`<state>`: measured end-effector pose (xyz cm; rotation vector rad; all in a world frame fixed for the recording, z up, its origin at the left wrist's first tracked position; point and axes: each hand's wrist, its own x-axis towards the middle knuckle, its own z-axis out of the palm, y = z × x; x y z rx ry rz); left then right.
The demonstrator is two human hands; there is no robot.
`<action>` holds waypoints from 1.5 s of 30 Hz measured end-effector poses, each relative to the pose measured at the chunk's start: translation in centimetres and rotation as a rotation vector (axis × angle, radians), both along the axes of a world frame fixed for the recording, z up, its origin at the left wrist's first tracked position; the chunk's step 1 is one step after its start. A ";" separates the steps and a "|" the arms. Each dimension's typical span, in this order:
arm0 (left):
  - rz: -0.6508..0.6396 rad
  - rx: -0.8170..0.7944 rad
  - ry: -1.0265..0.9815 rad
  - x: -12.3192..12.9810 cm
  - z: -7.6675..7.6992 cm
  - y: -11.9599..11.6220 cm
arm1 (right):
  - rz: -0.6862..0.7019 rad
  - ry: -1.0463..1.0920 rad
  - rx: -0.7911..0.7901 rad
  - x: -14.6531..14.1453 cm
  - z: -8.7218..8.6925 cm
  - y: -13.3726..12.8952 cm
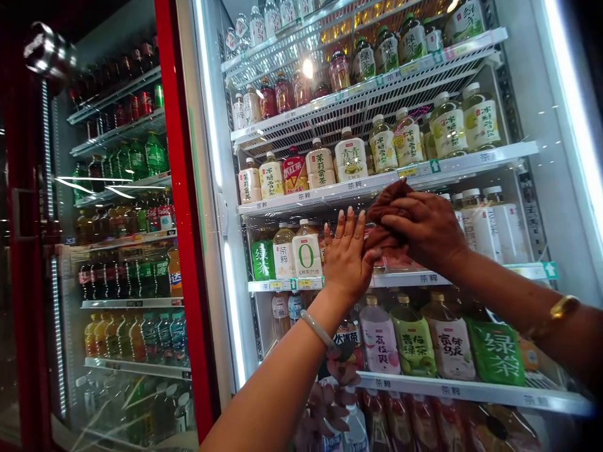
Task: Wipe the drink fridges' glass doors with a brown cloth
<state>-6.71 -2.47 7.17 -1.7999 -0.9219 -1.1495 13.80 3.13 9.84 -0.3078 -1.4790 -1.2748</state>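
My left hand (347, 260), with a pale bangle at the wrist, rests with its fingers spread against the glass door in front of the bottle shelves. Just right of it, my right hand (421, 226) has its fingers wrapped round a reddish-brown cloth (389, 210) and holds it at the glass. Part of the cloth hangs between the two hands, near the left thumb. Behind the glass, a shelf edge (330, 188) with bottles runs above the hands, and a bottle with a green 0 (307, 251) stands left of my left hand.
A red door frame (181, 220) divides this cooler from a second one with green bottles (136, 157) at the left. A round metal object (44, 50) shows at the upper left. Below the hands are large bottles (412, 339) on a lower shelf.
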 end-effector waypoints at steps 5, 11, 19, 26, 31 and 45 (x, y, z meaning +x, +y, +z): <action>0.012 -0.040 -0.053 0.9 0.2 0.4 | 0.050 -0.049 -0.032 -1.7 -3.2 -0.8; 0.040 -0.060 0.001 0.2 -0.2 0.7 | 0.002 -0.432 -0.032 3.3 -2.5 -0.3; 0.054 -0.025 -0.066 3.0 0.1 0.8 | -0.006 -0.052 -0.123 0.4 -2.0 -0.7; 0.055 -0.043 -0.057 2.6 -0.1 0.9 | -0.079 -0.255 -0.016 6.8 -1.2 0.3; 0.033 -0.047 -0.137 4.1 0.5 1.9 | -0.069 0.160 -0.070 3.1 0.1 0.0; 0.071 -0.037 -0.172 5.6 -0.1 2.4 | -0.121 0.140 -0.081 5.4 0.4 0.1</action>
